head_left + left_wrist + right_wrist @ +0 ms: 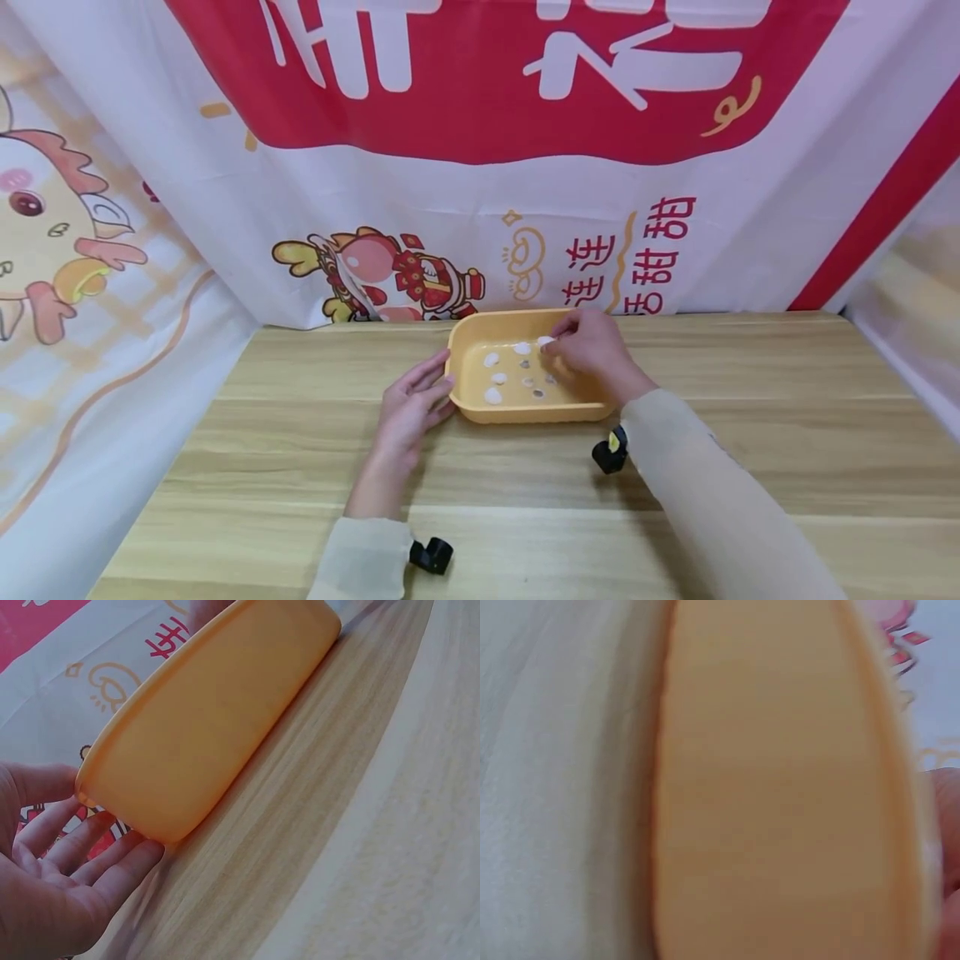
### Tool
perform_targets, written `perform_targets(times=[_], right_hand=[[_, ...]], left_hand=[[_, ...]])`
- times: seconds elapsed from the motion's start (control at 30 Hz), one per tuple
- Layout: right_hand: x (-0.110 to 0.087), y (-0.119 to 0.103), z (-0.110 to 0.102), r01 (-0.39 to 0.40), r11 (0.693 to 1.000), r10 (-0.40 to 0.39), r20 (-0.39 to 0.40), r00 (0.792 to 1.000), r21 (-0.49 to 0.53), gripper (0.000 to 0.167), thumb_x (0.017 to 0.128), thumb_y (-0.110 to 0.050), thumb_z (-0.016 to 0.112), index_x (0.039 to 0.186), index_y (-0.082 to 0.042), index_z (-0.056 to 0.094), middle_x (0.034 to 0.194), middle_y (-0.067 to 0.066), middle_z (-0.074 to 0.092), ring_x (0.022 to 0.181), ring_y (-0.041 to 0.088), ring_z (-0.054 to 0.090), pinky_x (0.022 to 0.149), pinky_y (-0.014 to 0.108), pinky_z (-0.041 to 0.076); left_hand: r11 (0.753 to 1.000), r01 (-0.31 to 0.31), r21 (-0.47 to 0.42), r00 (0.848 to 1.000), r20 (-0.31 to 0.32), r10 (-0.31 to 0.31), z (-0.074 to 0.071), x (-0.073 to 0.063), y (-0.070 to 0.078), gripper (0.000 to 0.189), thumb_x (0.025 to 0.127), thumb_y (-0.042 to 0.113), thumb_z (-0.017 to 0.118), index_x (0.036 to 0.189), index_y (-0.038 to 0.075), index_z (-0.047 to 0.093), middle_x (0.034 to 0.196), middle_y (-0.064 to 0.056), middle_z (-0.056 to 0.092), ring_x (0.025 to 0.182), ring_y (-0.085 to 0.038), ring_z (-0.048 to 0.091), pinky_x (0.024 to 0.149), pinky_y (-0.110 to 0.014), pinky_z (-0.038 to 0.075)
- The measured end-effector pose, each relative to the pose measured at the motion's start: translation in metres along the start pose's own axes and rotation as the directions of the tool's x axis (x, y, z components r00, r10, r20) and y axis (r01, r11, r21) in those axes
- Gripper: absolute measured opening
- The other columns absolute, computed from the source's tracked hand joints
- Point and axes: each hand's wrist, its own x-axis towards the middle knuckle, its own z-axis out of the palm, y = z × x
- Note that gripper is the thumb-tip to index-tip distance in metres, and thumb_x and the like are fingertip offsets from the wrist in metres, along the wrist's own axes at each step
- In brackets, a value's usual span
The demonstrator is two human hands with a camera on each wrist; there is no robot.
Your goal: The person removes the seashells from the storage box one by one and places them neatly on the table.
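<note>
A yellow-orange plastic tray point(540, 414) with raised walls stands on the table. Small white shells point(492, 396) and smaller greyish ones point(537, 393) lie spread over its floor. My right hand point(592, 346) reaches in over the right side and pinches a white shell point(546, 341) near the back wall. On the left, my left hand point(411, 408) rests its extended fingers against the end of the tray, the thumb up at the rim, as the left wrist view shows. The tray's outer wall point(772, 780) fills most of the right wrist view, hiding the shells there.
The wooden table point(262, 467) extends in front of the tray and to both sides. Right behind the tray hangs a printed white and red cloth point(480, 192), with more cloth point(90, 350) along the left. A small black camera point(611, 451) sits at each wrist.
</note>
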Motion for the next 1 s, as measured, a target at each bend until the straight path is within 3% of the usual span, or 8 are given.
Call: perform_targets(times=[0.1,0.37,0.57,0.8,1.0], right_hand=[[-0.009,-0.006,-0.007,0.004,0.999,-0.004,0.005,1.000,0.047,0.026,0.091,-0.020,0.086,0.111,-0.008,0.075,0.113,0.012,0.072,0.103,0.027,0.064,0.092,0.036,0.057],[-0.041,-0.005,-0.013,0.106,0.992,-0.104,-0.037,0.994,0.068,0.026,0.089,-0.022,0.088,0.107,-0.007,0.076,0.106,0.010,0.074,0.096,0.024,0.066,0.081,0.029,0.057],[-0.070,-0.008,-0.014,0.162,0.982,-0.158,-0.055,0.986,0.095,0.025,0.089,-0.025,0.089,0.104,-0.010,0.077,0.101,0.009,0.073,0.093,0.023,0.065,0.075,0.029,0.057],[-0.099,-0.007,0.000,0.227,0.965,-0.225,-0.033,0.974,0.130,0.024,0.087,-0.023,0.092,0.101,-0.011,0.078,0.099,0.007,0.074,0.089,0.019,0.067,0.074,0.028,0.060],[-0.114,-0.003,0.019,0.314,0.945,-0.312,-0.029,0.949,0.092,0.020,0.084,-0.014,0.093,0.096,-0.013,0.077,0.095,0.002,0.072,0.087,0.017,0.066,0.073,0.022,0.061]], left_hand=[[1.000,0.000,-0.001,1.000,-0.001,0.000,-0.001,-0.001,-0.001,0.051,0.101,0.006,0.071,0.148,0.023,0.065,0.165,-0.003,0.054,0.142,-0.027,0.062,0.113,-0.043,0.059],[1.000,-0.004,0.006,1.000,0.007,0.003,0.002,-0.002,0.001,0.051,0.101,0.006,0.070,0.149,0.023,0.064,0.165,-0.004,0.054,0.143,-0.029,0.062,0.116,-0.046,0.057],[1.000,-0.006,0.019,1.000,0.000,0.006,0.004,-0.003,0.002,0.051,0.101,0.007,0.070,0.148,0.024,0.064,0.165,-0.004,0.054,0.141,-0.028,0.063,0.116,-0.047,0.057],[1.000,-0.012,0.011,1.000,-0.001,0.012,0.004,-0.002,0.002,0.051,0.101,0.007,0.070,0.149,0.024,0.064,0.164,-0.005,0.054,0.142,-0.028,0.062,0.116,-0.046,0.057],[1.000,-0.009,0.003,1.000,-0.003,0.009,0.003,-0.002,0.001,0.050,0.102,0.006,0.069,0.149,0.023,0.064,0.165,-0.006,0.054,0.143,-0.030,0.061,0.116,-0.046,0.057]])
